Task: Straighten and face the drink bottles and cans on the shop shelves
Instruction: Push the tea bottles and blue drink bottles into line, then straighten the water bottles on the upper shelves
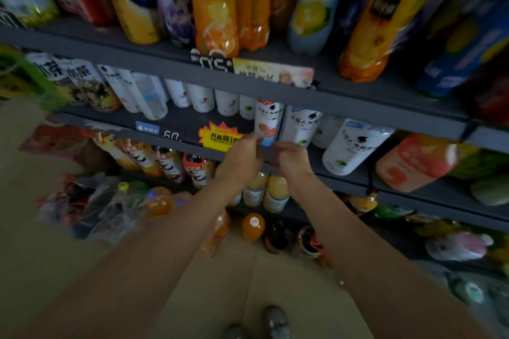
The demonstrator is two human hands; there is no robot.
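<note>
Left hand [242, 154]: raised to the front edge of the middle shelf [358, 115], fingers curled near the base of the white bottle with the orange-and-blue label [268, 121]. Blur prevents confirming a grip.
Right hand [289, 157]: just beside the left hand, at its 3 o'clock, fingers bent at the shelf lip. Contact with any bottle cannot be determined.
Hand spacing: close together, a narrow gap between them.
Target bottle: upright on the middle shelf, at 12 o'clock from the hands.
Adjacent stock: white bottle with green mark [300, 126] at its 3 o'clock; further white bottles [202, 98] at its 10 o'clock.
Top shelf: tall orange juice bottle [216, 5], upright.
Shelf lip: yellow promo tag [219, 137] at 9 o'clock of the left hand.
</note>
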